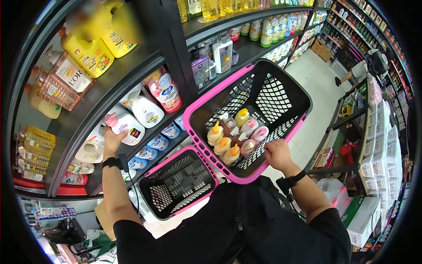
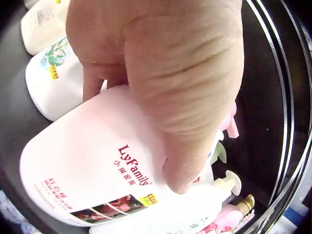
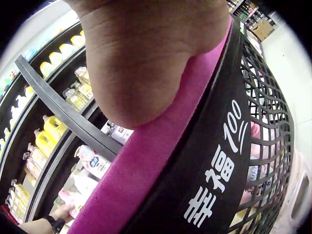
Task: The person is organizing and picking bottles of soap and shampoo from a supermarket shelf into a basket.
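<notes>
Loc: shop | stocked shelves [image 1: 237, 23], rows of btls [image 1: 83, 57] | shopping bskt [image 1: 217, 89] | aisle [image 1: 314, 75] w/ tiles

- Head view: looks forward and down from above the torso; widest and farthest off, with the shelf [image 1: 178, 48] at left and the big basket [image 1: 246, 179] mid-frame;
- Left wrist view: very near, looking along the left hand [image 1: 114, 140] onto the bottle [image 2: 92, 161];
- Right wrist view: near and tilted, looking past the right hand [image 1: 278, 155] and the big basket's outer side towards the shelf;
- Shared: head and left wrist, left hand and bottle; head and right wrist, both hands, big basket and shelf.
</notes>
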The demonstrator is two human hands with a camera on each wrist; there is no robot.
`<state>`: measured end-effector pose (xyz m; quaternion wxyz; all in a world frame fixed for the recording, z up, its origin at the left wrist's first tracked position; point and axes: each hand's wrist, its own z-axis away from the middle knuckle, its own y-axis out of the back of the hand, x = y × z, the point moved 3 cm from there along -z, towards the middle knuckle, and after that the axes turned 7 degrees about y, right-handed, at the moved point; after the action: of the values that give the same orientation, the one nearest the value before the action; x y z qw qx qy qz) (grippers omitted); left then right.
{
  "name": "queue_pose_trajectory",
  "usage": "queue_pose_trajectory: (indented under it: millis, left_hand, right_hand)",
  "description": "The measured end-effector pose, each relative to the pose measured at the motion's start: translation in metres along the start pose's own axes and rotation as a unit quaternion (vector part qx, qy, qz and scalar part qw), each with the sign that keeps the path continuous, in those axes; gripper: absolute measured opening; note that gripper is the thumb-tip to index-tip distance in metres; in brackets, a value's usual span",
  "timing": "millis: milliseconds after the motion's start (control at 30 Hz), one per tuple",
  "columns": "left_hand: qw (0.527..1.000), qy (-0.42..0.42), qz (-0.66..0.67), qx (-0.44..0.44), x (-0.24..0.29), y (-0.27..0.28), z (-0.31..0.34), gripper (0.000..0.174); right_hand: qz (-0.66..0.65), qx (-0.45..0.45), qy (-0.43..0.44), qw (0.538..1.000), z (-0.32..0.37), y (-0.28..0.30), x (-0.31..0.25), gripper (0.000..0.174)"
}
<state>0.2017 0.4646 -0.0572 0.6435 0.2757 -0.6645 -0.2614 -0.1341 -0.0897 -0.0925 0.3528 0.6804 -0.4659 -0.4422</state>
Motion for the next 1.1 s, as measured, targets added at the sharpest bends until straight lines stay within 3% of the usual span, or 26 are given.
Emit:
queue_pose_trajectory:
  millis: [67,167,333,433,600,633,667,700,767,800,867,900,967,1033,1100]
  left_hand:
    - [1.000,0.001,0.006,0.024,0.008,0.001,0.008,0.073]
    - [0.992,0.042,0.097,-0.065,-0.006,-0.006,0.002,0.066]
    - [0.994,-0.006,0.049,0.096,-0.018,-0.008,0.018,0.063]
    - [0.994,0.028,0.040,0.097,0.002,-0.007,0.035,0.064]
    - [0.983,0.057,0.091,0.148,-0.016,-0.007,0.047,0.067]
    - [0.974,0.083,0.139,0.159,-0.023,-0.007,0.053,0.061]
    - [0.951,0.048,0.289,0.100,-0.040,-0.012,0.055,0.054]
    - [0.926,0.048,0.359,0.110,-0.043,-0.014,0.072,0.050]
    - [0.854,0.074,0.507,0.089,-0.020,-0.025,0.134,0.052]
    - [0.833,0.102,0.538,0.073,-0.034,-0.036,0.158,0.052]
    - [0.782,0.103,0.614,0.020,-0.010,-0.058,0.223,0.055]
    - [0.743,0.163,0.649,0.011,-0.013,-0.075,0.251,0.057]
    - [0.709,0.171,0.684,-0.008,0.005,-0.105,0.297,0.058]
    - [0.691,0.169,0.699,-0.072,0.028,-0.121,0.327,0.061]
    - [0.703,0.154,0.688,-0.095,0.067,-0.126,0.336,0.071]
  right_hand:
    - [0.002,0.001,-0.007,1.000,0.001,-0.001,0.000,0.004]
    - [0.005,0.026,0.003,1.000,-0.001,0.002,-0.003,0.005]
    - [0.003,0.041,0.008,0.999,-0.002,-0.001,-0.006,0.005]
    - [-0.004,0.038,0.010,0.999,0.004,-0.007,0.001,0.005]
    - [0.002,0.043,0.011,0.999,0.005,-0.004,-0.001,0.004]
    - [0.000,0.049,0.013,0.999,0.004,-0.003,-0.001,0.005]
    - [0.001,0.049,0.019,0.999,0.004,-0.004,0.000,0.005]
    - [0.004,0.051,0.023,0.998,0.005,-0.007,0.003,0.006]
    - [0.005,0.049,0.025,0.998,0.011,-0.013,0.009,0.007]
    - [0.006,0.043,0.025,0.999,0.010,-0.014,0.011,0.007]
    - [0.002,0.011,0.013,1.000,0.012,-0.015,0.014,0.006]
    - [-0.004,-0.018,0.008,1.000,0.010,-0.015,0.015,0.006]
    - [-0.021,-0.108,-0.001,0.994,0.001,-0.013,0.015,0.011]
    - [-0.189,-0.198,-0.037,0.961,-0.023,-0.002,0.002,0.018]
    - [-0.339,-0.226,0.012,0.913,-0.043,-0.016,0.000,0.023]
